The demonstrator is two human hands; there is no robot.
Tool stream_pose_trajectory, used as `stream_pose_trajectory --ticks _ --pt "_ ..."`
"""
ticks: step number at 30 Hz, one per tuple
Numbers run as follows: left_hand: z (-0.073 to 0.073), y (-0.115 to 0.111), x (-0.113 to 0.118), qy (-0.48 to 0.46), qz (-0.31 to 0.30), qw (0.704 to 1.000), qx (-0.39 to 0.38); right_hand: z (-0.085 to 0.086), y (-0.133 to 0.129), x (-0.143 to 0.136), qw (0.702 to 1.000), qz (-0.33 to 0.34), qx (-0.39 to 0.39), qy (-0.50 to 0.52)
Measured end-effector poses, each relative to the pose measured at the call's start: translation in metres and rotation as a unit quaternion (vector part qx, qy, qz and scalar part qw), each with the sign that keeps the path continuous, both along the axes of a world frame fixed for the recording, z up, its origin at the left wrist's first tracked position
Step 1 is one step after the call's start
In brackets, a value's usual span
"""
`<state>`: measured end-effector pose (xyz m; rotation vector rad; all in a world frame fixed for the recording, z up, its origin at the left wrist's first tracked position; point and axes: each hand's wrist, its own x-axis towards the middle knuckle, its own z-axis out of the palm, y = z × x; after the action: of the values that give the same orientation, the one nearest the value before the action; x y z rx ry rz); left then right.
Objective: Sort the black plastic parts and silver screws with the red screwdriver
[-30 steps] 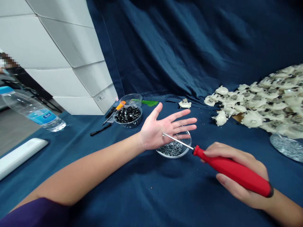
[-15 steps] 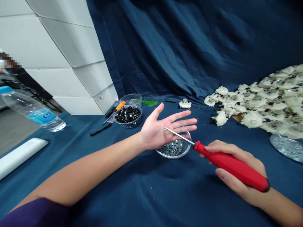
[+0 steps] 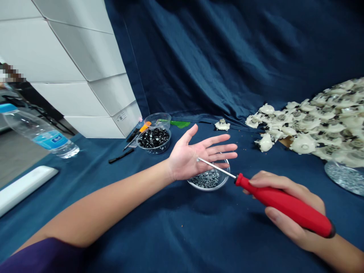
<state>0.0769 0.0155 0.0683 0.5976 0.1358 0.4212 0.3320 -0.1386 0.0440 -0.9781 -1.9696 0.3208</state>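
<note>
My left hand (image 3: 189, 157) is held palm up with its fingers spread. A tiny shiny piece, perhaps a screw, lies on the palm at the tip of a screwdriver (image 3: 287, 206). My right hand (image 3: 301, 197) is wrapped around the screwdriver's red handle, and its metal shaft points left across my left fingers to the palm. Below and partly behind the left hand stands a clear round bowl (image 3: 209, 187) with small silvery screws (image 3: 207, 179) in it; the fingers hide its far side.
Black screws fill a clear tub (image 3: 153, 141) beyond my left wrist. White boxes (image 3: 65, 53) are stacked at the left, near a water bottle (image 3: 48, 136). Many cream plastic parts (image 3: 304, 142) are heaped at the right, with one part (image 3: 222, 124) apart. A silvery-filled plastic bag or dish (image 3: 345, 176) lies at the right edge.
My right hand and the screwdriver have shifted slightly right and down, the tip moving a little lower on the palm. My left hand has hardly moved.
</note>
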Motion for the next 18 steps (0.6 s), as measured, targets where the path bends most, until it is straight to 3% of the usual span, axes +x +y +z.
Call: stream_pose_trajectory --ticks 4,15,18 --pt "-0.001 0.0 0.0 -0.005 0.004 1.0 0.004 -0.001 0.001 0.0 1.0 -0.023 0.011 0.005" --pt "-0.001 0.001 0.0 0.0 0.003 1.0 0.017 0.017 0.003 -0.008 0.998 0.058 0.01 0.036" --pt "-0.001 0.001 0.001 -0.001 0.01 1.0 0.016 0.014 0.001 -0.007 0.998 0.042 0.023 0.041"
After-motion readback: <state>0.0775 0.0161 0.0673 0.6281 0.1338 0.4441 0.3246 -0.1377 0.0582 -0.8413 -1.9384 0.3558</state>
